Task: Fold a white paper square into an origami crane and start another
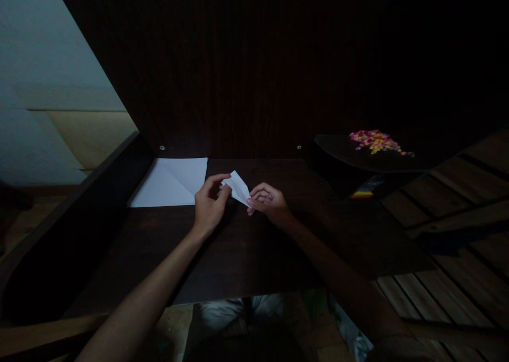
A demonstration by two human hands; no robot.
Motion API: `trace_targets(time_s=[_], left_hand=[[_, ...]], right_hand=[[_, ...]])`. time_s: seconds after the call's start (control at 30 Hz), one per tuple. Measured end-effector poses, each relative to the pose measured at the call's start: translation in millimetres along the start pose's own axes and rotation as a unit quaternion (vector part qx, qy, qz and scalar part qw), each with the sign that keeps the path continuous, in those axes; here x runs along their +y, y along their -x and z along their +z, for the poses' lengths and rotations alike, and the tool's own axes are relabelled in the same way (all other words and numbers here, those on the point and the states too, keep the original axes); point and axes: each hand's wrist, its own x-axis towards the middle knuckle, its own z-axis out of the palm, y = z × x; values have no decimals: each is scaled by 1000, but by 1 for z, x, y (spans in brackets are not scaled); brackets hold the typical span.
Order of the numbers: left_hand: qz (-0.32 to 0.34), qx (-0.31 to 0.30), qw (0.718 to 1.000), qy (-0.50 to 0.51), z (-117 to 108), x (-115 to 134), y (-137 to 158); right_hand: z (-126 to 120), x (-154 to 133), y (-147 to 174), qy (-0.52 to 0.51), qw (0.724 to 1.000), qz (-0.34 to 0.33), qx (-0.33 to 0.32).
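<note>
A small piece of folded white paper [239,187] is held between my two hands, over the middle of the dark wooden desk [238,250]. My left hand [210,202] pinches its left end between thumb and fingers. At the lower right corner, the thumb and curled fingers of my right hand [270,202] grip it. Creases and an angled edge show on the folded paper. Left of my hands lie white paper sheets [169,184], the top one with a diagonal crease.
A heap of small colourful pieces [374,141] sits on a dark rounded shelf [342,147] at the right. Below that shelf is something with a yellow-orange edge [361,194]. A raised side panel [71,219] bounds the desk at left, and a dark upright panel [238,76] stands behind.
</note>
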Motion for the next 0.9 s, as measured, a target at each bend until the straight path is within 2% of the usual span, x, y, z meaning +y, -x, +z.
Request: trace_targets(time_s=[0.33,0.6,0.7,0.9], left_hand=[[-43,39,997,56,3,2,1],[-58,53,997,16,1,-1,4],[-47,23,999,7,-1,1,5],[-17,-119,993,-15,-2,6,7]], right_hand=[[15,3,5,-16,1000,11,-6],[17,6,7,-25,999,19,-8],[16,4,4,-13,1000,24,14],[13,-4,0,42,995,6,95]])
